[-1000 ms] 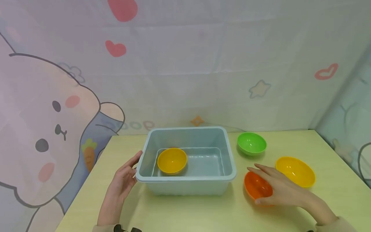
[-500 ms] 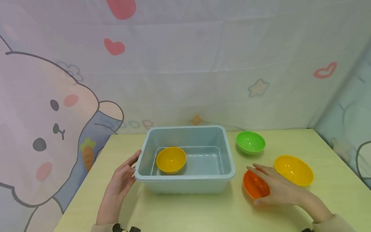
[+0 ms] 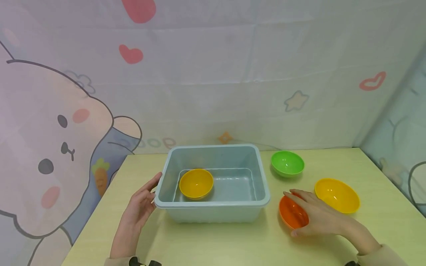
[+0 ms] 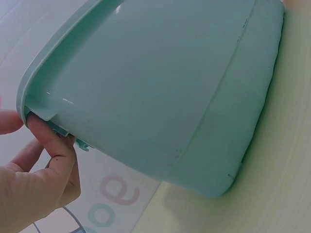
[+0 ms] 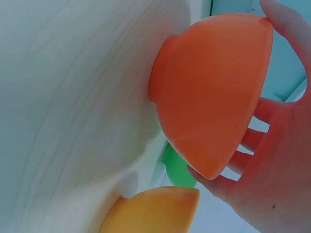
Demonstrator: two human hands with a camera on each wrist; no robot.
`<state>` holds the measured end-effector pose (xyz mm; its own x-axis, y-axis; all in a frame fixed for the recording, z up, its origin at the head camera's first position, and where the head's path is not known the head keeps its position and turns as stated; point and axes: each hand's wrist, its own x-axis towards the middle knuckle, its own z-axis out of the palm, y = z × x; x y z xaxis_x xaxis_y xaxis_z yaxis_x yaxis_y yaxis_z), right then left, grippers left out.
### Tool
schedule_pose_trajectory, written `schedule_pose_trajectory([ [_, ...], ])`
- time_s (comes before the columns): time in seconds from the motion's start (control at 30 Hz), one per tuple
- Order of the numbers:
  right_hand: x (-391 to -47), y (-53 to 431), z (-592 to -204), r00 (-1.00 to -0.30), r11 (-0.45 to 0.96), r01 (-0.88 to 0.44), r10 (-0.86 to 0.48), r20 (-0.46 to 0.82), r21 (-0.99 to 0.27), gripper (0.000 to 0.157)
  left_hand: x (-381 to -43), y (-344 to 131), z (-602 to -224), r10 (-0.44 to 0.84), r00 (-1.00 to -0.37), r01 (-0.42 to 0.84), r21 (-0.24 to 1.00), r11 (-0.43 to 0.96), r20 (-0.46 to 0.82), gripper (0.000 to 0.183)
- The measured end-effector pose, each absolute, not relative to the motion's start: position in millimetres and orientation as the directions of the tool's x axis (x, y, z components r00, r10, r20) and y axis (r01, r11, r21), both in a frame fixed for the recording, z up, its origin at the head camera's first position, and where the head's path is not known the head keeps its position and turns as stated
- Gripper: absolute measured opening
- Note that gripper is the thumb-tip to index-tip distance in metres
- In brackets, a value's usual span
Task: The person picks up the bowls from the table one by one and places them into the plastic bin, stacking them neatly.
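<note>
In the head view, a pale blue-green plastic basin [image 3: 213, 214] stands mid-table with a yellow bowl [image 3: 196, 183] inside it, toward the left. My left hand [image 3: 138, 210] grips the basin's left rim; in the left wrist view its fingers [image 4: 53, 145] curl under the rim. Right of the basin, my right hand [image 3: 319, 216] spans an orange bowl [image 3: 293, 214], thumb at the near rim and fingers at the far rim. The right wrist view shows this orange bowl [image 5: 214, 92] from the side, base down against the table. Part of its rim is hidden by my hand.
A green bowl [image 3: 287, 163] sits behind the orange one, right of the basin. Another yellow bowl [image 3: 337, 195] is just beyond my right hand. A printed cloth [image 3: 213, 74] hangs along the table's back edge. A dark cable [image 3: 411, 184] curves at the far right.
The head view has shifted very slightly. Both hands, the basin and the bowls keep their places on the table.
</note>
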<state>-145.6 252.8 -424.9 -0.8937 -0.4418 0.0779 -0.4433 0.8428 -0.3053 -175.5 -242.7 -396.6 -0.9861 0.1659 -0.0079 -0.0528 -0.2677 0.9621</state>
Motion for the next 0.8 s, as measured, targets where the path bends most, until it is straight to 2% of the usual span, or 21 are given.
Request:
schedule_pose_trajectory([
  [0.8, -147.2, 249.2, -430.0, -0.889, 0.854, -0.458, -0.433, 0.151, -0.246, 0.093, -175.3, -242.2, -394.8, 0.173, -0.985, -0.065, 0.955, -0.288, -0.015, 0.056],
])
